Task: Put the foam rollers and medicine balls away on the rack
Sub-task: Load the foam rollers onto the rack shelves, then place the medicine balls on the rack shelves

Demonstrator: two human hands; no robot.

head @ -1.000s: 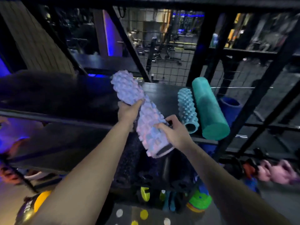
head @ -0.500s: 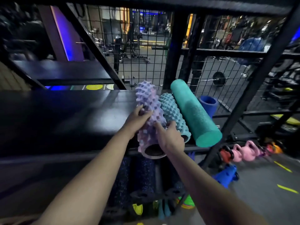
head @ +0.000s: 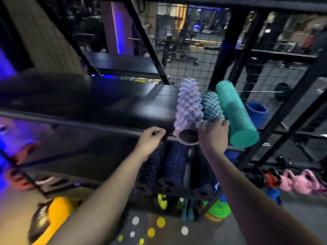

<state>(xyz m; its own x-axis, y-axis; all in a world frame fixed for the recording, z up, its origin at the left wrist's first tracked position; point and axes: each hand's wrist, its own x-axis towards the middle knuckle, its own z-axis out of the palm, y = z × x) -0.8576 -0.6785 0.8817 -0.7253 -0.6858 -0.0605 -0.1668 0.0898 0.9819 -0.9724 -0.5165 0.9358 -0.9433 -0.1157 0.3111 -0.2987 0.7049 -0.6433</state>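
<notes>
A knobbly purple foam roller (head: 187,106) lies on the black rack shelf (head: 123,106), its hollow end sticking out over the front edge. Right beside it are a shorter knobbly teal roller (head: 211,106) and a long smooth teal roller (head: 235,114). My right hand (head: 213,134) rests its fingers on the front end of the knobbly teal roller, between the other two. My left hand (head: 152,138) hangs at the shelf's front edge, left of the purple roller, loosely curled and holding nothing. A yellow and black medicine ball (head: 53,214) sits low at the left.
Dark speckled rollers (head: 169,167) lie on the tier below. A blue roller (head: 256,112) stands behind the teal ones by the wire mesh. Pink kettlebells (head: 297,183) line the floor at the right, and green discs (head: 219,209) sit under the rack.
The purple roller went from held in the air to lying on the shelf beside the teal ones. My left hand let go and drew back left; my right hand shifted onto the knobbly teal roller.
</notes>
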